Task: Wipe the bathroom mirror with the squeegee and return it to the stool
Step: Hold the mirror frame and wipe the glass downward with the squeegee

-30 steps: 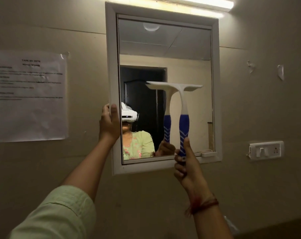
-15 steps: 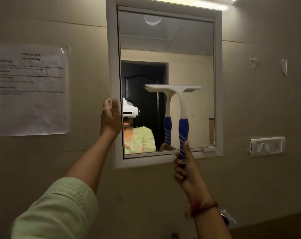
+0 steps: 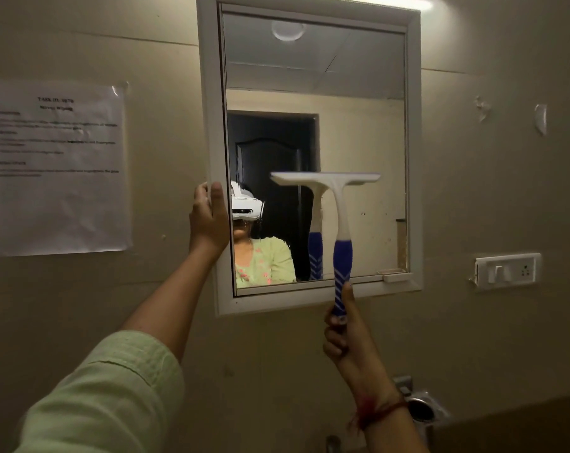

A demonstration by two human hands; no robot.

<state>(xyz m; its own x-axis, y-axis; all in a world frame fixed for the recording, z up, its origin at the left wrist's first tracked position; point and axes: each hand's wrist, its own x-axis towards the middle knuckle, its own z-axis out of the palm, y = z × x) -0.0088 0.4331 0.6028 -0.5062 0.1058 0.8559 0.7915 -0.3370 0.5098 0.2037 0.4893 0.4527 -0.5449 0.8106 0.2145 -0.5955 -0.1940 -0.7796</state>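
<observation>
The white-framed bathroom mirror [image 3: 358,132] hangs on the beige wall straight ahead. A squeegee [image 3: 337,204] with a white blade head and a blue striped handle stands upright against the lower right of the glass, its blade level at mid-height. My right hand [image 3: 342,338] is closed around the bottom of its handle, just below the mirror frame. My left hand [image 3: 208,220] grips the frame's left edge, thumb on the front. The stool is not in view.
A printed paper sheet [image 3: 56,165] is taped to the wall at left. A white switch and socket plate [image 3: 507,271] sits right of the mirror. A metal tap fitting [image 3: 417,407] juts from the wall below my right wrist. A light strip glows above the mirror.
The squeegee has slid down the glass with my right hand, from about mid-mirror to the lower part. My left hand stays on the frame's left edge.
</observation>
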